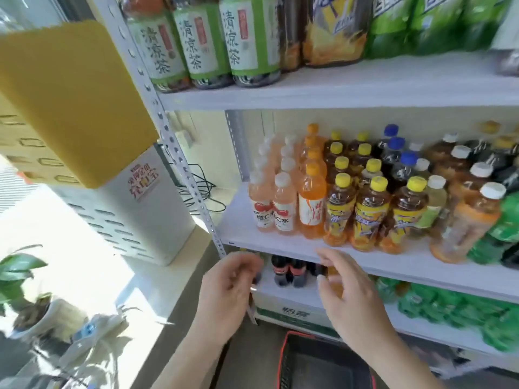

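Before a white metal drinks shelf (393, 266), my right hand (348, 293) meets a small orange plastic bottle (334, 280) on the lower tier, beside dark cola bottles (286, 272) above a white-and-green carton (289, 308) (grip too blurred to tell). My left hand (233, 284) hangs loosely curled, holding nothing. A red-rimmed black basket (282, 360) waits below.

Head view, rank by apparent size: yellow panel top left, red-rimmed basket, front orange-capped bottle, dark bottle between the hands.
1. yellow panel, near the camera.
2. red-rimmed basket, partly cut off.
3. orange-capped bottle.
4. dark bottle; the shelf edge hides its top, so this rank is unsure.
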The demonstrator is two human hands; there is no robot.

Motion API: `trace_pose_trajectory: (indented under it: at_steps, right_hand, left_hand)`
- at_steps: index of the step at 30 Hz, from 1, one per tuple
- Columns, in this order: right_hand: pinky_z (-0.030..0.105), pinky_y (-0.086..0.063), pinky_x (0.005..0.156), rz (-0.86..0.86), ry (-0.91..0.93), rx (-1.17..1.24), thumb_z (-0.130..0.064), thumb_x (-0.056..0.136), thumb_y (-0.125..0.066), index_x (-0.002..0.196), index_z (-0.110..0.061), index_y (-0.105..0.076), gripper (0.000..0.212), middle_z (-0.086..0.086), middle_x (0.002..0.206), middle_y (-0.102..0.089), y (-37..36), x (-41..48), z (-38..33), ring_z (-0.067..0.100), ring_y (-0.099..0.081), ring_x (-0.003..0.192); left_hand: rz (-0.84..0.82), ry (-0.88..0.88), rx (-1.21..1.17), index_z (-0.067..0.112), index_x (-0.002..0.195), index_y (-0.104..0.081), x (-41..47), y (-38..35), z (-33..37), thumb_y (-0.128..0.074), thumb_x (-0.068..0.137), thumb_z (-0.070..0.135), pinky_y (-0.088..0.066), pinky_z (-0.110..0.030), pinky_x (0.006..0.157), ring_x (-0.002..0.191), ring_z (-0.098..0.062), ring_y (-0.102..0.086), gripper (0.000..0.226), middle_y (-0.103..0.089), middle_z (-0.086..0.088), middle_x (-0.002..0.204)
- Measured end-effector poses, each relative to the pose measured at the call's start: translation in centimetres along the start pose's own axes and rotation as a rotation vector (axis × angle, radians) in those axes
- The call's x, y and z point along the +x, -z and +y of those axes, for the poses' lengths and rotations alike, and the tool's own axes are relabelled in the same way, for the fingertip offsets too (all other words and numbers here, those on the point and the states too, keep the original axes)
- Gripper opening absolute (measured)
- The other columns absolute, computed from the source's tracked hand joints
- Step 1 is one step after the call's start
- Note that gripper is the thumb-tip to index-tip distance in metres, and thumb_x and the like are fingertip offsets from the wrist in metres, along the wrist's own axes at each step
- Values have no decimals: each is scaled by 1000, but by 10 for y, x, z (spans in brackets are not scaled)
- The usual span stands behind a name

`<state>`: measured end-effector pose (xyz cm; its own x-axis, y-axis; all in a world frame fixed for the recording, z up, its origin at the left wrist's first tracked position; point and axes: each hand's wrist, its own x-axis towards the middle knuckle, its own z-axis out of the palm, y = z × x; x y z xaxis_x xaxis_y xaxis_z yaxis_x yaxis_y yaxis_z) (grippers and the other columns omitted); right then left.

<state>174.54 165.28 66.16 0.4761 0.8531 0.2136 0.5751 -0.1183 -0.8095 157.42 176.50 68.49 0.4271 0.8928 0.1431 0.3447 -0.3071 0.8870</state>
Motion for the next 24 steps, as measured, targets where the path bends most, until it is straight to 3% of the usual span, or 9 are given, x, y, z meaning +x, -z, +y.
trace_pose_trajectory:
  at_steps: [4, 7, 8, 11, 14, 16, 20, 24]
  right_hand:
    - [20, -33, 109, -53, 72, -106, -19, 96, -54, 145, -29, -37, 52, -18, 145, -40, -27, 61, -23, 2, -37, 132]
    - [16, -17, 110, -79, 81, -246, -19, 97, -53, 150, -25, -28, 60, -9, 158, -24, -55, 108, -36, 9, -25, 142]
    - [18, -14, 112, -80, 77, -313, -21, 97, -52, 153, -23, -22, 64, -7, 160, -19, -63, 124, -38, 12, -20, 145]
    - [30, 3, 117, -53, 25, -527, -28, 94, -53, 156, -23, -3, 80, -2, 164, 1, -84, 168, -43, 18, 4, 151]
    - [46, 2, 121, -66, -67, -704, -31, 93, -52, 156, -22, 1, 82, -1, 164, 12, -102, 195, -43, 19, 17, 149]
    - [51, 4, 121, -83, -85, -776, -31, 93, -50, 156, -23, -2, 79, 1, 164, 13, -114, 201, -41, 19, 21, 148]
    - [51, 7, 120, -89, -71, -867, -31, 92, -51, 156, -19, -1, 82, 3, 164, 10, -128, 198, -36, 20, 23, 148]
    - [38, 13, 118, -40, 10, -819, -21, 92, -50, 156, -15, -9, 76, 2, 165, -5, -133, 197, -37, 17, 11, 150]
  left_hand:
    - [-58, -86, 110, 31, 98, -69, 66, 15, -9, -49, 95, 3, -45, -6, 76, 90, 3, -61, 34, -69, 22, 100]
    - [-144, -218, 246, 25, 119, -66, 121, 18, -20, -47, 95, 4, -38, 0, 78, 96, 5, -54, 37, -60, 20, 113]
    - [-169, -266, 290, 22, 125, -64, 141, 19, -24, -47, 93, 3, -38, -3, 81, 101, 2, -54, 40, -59, 15, 120]
    - [-262, -319, 469, 18, 140, -50, 200, 12, -34, -48, 85, -4, -38, -28, 104, 129, -23, -45, 59, -42, -2, 149]
    - [-411, -314, 609, 17, 152, -30, 241, 1, -41, -51, 86, 3, -28, -40, 110, 141, -34, -30, 71, -21, -9, 161]
    - [-488, -379, 646, 14, 154, -25, 255, -5, -47, -52, 89, 8, -24, -38, 110, 141, -33, -31, 71, -24, -12, 159]
    - [-452, -523, 539, 13, 138, -46, 268, -2, -57, -60, 90, 16, -34, -33, 93, 115, -33, -51, 50, -53, -10, 130]
    - [-531, -453, 568, 16, 129, -49, 271, 6, -56, -67, 87, 29, -38, -31, 74, 103, -29, -58, 48, -57, -6, 112]
